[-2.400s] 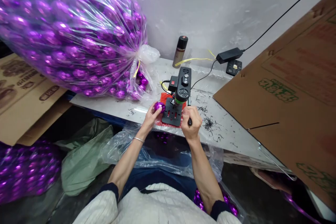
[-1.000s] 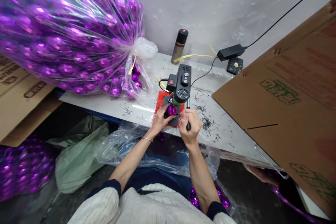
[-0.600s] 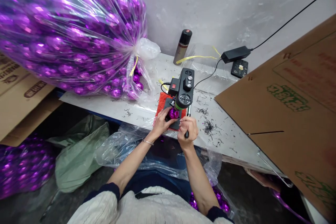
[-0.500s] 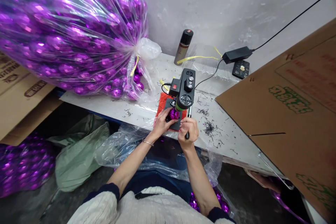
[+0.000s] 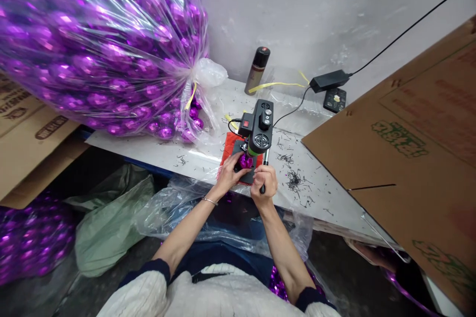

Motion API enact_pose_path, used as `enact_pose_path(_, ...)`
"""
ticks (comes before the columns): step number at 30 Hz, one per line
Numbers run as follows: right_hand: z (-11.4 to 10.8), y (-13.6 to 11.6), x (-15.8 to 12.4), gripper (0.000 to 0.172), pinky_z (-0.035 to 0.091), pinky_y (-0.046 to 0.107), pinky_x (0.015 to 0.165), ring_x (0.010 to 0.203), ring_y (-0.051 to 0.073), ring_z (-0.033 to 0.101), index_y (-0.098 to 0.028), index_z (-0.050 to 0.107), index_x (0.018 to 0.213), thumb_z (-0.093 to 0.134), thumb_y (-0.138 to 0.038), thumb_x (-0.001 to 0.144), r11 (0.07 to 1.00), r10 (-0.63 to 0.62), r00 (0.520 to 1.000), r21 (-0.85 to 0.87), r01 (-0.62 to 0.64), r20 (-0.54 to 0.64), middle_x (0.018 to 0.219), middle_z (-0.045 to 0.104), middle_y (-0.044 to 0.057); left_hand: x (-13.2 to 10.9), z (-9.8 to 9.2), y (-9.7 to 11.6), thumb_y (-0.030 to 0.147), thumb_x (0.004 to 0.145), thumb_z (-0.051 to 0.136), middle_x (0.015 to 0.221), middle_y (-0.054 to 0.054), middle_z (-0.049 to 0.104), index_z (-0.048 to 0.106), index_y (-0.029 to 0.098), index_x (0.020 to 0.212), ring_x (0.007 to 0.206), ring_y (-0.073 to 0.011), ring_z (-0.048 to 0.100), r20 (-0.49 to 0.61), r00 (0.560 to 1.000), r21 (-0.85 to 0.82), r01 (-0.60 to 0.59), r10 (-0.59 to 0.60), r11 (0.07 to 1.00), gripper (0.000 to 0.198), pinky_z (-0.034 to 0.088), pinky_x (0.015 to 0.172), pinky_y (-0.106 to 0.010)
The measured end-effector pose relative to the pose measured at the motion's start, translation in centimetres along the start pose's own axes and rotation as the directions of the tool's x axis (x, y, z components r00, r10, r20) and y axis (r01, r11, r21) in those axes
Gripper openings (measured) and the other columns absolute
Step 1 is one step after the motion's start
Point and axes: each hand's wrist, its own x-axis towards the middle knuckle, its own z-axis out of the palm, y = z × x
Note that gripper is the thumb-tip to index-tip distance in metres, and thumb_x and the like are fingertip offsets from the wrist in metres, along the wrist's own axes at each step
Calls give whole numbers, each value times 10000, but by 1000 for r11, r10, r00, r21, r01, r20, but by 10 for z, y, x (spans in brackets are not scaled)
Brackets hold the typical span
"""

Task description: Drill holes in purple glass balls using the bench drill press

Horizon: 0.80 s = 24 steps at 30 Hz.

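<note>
A small black bench drill (image 5: pixel 259 126) stands on a black base plate over a red cloth (image 5: pixel 228 144) on the white table (image 5: pixel 208 156). My left hand (image 5: pixel 229 175) is closed round a shiny purple ball (image 5: pixel 245 161), holding it on the plate under the drill head. My right hand (image 5: pixel 264 182) grips the drill's black lever handle (image 5: pixel 263 186) just right of the ball, pulled down toward me.
A big clear bag of purple balls (image 5: pixel 100 44) fills the table's left. A dark spray can (image 5: pixel 256 63), a power adapter (image 5: pixel 328 79) and black shavings (image 5: pixel 295 178) lie behind and right. Cardboard sheets (image 5: pixel 405 153) lean at right. Plastic bags hang below the table edge.
My left hand carried the purple ball from beside the plate to under the drill head. My right hand has pulled the lever further down toward me.
</note>
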Motion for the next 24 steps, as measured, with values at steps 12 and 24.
enact_pose_path(12,-16,-26,47,256,432,272,651,681,125,541,-212,483,717,426,-100,940,983,185,982,-1,-185,41,710,540,-1,-11,-5,5,427,883,670,1306,-133,647,499,219,1395,1239,-267,605,-25,989,126,-139,143,982,579,454,1094,-485)
enact_pose_path(24,-13,-20,28,228,440,274,638,688,133,552,-212,509,750,451,-78,925,993,114,992,-4,-114,56,731,567,15,-36,-47,9,503,970,464,1313,-166,625,573,195,1338,1257,-280,568,85,965,308,-264,250,914,492,433,1071,-453)
